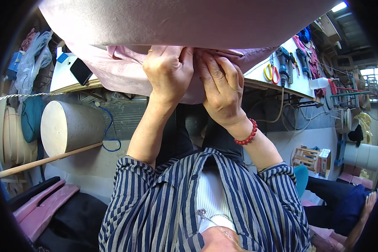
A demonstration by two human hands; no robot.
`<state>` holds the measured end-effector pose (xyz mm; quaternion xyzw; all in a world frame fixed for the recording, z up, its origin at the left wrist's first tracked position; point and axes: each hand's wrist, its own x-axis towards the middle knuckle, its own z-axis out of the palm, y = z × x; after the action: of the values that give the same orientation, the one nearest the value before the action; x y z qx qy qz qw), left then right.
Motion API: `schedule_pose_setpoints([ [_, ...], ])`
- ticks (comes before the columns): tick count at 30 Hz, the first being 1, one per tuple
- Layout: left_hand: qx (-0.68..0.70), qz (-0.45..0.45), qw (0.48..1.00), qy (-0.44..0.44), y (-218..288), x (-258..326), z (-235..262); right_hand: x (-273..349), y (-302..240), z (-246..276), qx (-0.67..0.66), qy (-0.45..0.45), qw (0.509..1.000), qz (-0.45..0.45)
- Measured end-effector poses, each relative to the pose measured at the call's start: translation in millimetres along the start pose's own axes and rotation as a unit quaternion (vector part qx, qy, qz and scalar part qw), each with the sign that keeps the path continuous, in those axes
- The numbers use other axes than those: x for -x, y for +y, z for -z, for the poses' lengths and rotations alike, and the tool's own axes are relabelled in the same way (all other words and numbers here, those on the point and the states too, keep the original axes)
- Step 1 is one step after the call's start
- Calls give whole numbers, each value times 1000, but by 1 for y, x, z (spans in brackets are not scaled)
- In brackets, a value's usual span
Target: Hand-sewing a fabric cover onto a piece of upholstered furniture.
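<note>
Two hands work side by side: the left hand (169, 71) and right hand (221, 86) both clutch one bunched pink fabric (126, 67) at the table's edge; right of them lies one pair of yellow scissors (271, 73), left one black phone (80, 71)

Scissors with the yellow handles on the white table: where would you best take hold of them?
By the handle loops of the scissors. They lie flat on the table near its front edge, loops turned toward the person, blades pointing away toward the tools. Coming from the table's front edge, fingers meet the loops first, probably clear of the blades.
</note>
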<state>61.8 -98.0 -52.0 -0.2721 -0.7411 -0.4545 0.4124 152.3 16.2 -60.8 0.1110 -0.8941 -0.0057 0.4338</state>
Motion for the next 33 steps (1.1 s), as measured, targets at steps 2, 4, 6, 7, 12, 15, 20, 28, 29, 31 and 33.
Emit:
schedule_pose_setpoints([
  [2, 11, 14, 1000, 2, 2, 1, -3, -1, 1, 2, 6, -16, 1000, 3],
  [4, 5, 0, 1000, 9, 3, 0, -3, -8, -5, 8, 24, -50, 998, 0],
  [6, 2, -14, 1000, 16, 2, 1, -3, -15, -10, 11, 56, -98, 994, 6],
  [7, 15, -10, 1000, 10, 1, 3, -1, -17, -12, 11, 56, -98, 994, 4],
  [12, 59, -30, 998, -13, -2, 4, 0, -26, -10, 17, 50, -136, 989, 0],
  [15, 64, -41, 996, -39, -3, 9, 5, -25, 4, 20, -34, -123, 992, -23],
  [20, 50, -36, 998, -22, -1, 8, 2, -20, 10, 17, -73, -80, 994, -19],
  [28, 69, 12, 997, -19, 7, 8, 3, -23, 14, 17, -111, -46, 993, 4],
  [29, 63, 28, 998, -15, 8, 9, 3, -20, 17, 15, -143, 0, 990, -12],
  [31, 56, 43, 997, -10, 10, 10, 3, -20, 17, 16, -173, 56, 983, -35],
  [33, 46, 25, 999, 7, 10, 11, 1, -18, 17, 15, -167, 63, 983, -31],
])
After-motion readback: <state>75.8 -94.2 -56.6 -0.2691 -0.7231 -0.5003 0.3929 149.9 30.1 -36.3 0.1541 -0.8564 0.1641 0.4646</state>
